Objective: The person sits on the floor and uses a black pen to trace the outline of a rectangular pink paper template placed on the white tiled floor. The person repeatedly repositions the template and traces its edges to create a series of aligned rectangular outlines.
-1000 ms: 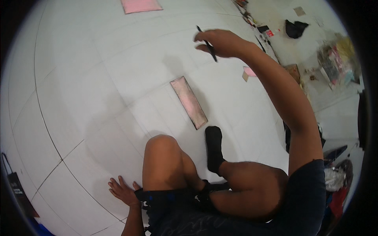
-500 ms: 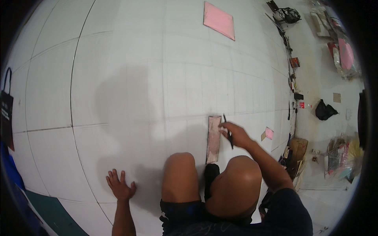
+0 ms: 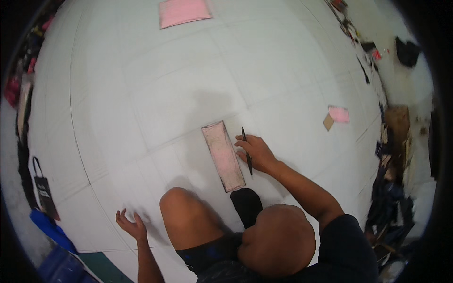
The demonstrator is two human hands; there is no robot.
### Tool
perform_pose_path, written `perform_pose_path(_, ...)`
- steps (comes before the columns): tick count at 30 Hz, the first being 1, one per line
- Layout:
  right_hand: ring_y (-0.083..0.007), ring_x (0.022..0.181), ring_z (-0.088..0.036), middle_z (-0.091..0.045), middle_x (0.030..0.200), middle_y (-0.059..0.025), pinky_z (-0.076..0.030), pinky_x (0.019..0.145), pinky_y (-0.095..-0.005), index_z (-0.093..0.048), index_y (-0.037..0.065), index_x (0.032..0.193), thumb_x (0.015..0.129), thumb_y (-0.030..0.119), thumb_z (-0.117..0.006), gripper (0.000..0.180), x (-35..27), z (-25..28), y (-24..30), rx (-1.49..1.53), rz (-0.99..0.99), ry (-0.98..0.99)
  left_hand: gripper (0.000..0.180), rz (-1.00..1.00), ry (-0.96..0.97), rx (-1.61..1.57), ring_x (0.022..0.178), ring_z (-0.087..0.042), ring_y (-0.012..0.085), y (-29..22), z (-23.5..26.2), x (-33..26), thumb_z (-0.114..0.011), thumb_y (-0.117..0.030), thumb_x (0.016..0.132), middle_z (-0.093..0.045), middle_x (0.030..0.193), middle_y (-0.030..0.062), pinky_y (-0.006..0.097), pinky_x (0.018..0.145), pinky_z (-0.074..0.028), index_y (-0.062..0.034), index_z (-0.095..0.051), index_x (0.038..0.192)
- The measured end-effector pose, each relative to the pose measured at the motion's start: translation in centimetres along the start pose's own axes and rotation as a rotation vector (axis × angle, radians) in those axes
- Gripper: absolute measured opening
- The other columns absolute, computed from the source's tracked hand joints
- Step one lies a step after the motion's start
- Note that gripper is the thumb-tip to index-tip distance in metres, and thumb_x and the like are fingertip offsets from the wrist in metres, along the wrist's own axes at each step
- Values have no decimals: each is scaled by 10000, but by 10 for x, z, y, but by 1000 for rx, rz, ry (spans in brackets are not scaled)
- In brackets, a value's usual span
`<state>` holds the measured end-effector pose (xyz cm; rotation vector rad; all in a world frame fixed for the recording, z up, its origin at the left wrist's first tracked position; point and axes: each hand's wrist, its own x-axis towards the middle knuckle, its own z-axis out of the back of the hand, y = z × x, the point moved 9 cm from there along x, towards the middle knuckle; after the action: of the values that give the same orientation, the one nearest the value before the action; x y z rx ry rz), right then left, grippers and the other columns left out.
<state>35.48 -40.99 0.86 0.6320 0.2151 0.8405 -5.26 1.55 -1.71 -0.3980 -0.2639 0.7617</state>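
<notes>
A long, narrow pink rectangular piece (image 3: pixel 223 157) with dark edges and smudges lies flat on the lined white surface (image 3: pixel 155 104), just ahead of my foot in a black sock (image 3: pixel 247 206). Beside its right edge is my right hand (image 3: pixel 259 153), closed around a slim black pen (image 3: pixel 249 165) that points away from me. The fingertips come close to the strip; whether they touch it, I cannot tell. Off to the left, my left hand (image 3: pixel 133 226) is empty, its fingers apart and slightly curled, seemingly raised above the surface with a shadow beside it.
A larger pink piece (image 3: pixel 185 12) lies at the far end. Right of my hand sit a small pink piece (image 3: pixel 339 114) and a tan one (image 3: pixel 328 122). A black bag (image 3: pixel 45 195) and blue items (image 3: pixel 54 229) line the left edge; a cardboard box (image 3: pixel 397 123) and clutter line the right.
My view has turned, so the pink strip now appears tilted and further left. My left hand has gone from spread flat to lifted and curled. My right hand still holds the pen beside the strip.
</notes>
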Motion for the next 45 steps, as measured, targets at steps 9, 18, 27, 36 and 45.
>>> perform_pose_path(9, -431, 1479, -385, -523, 1541, -150, -231, 1217, -640, -649, 115, 1276, 900, 309, -776, 442, -77, -64, 32, -13, -47, -19, 620, -316, 647, -147, 1346, -528, 376, -290, -132, 89, -814, -299, 875, -564, 1424, 216, 437, 1136, -431, -40, -571, 1383)
perform_pose_path(18, -443, 1498, -359, -507, 1564, -130, -216, 1211, -665, -658, 134, 1257, 885, 363, -783, 454, -78, -66, 30, -105, 45, 60, 1087, -490, 623, 200, 1533, -223, 512, -333, -189, 44, -851, -581, 774, -217, 1662, 307, 575, 1225, -286, -117, -334, 1610)
perform_pose_path(27, -450, 1504, -341, -500, 1574, -119, -185, 1220, -671, -653, 148, 1321, 893, 372, -775, 498, -77, -75, 36, -109, 34, 100, 1168, -510, 693, 276, 1588, -186, 377, -339, -189, 48, -862, -619, 719, -184, 1726, 153, 704, 1183, -264, -131, -306, 1623)
perform_pose_path(36, -458, 1511, -314, -494, 1581, -117, -159, 1225, -675, -638, 166, 1365, 920, 395, -741, 511, -79, -77, 37, -129, 27, 99, 1176, -498, 742, 200, 1593, -192, 354, -340, -194, 48, -905, -538, 700, -210, 1723, 127, 730, 1189, -227, -58, -317, 1598)
perform_pose_path(45, -456, 1514, -305, -488, 1588, -108, -156, 1224, -680, -641, 171, 1369, 913, 379, -751, 513, -77, -77, 36, -136, 12, 111, 1192, -509, 739, 236, 1600, -176, 315, -337, -199, 49, -898, -560, 704, -187, 1729, 103, 725, 1182, -252, -50, -304, 1602)
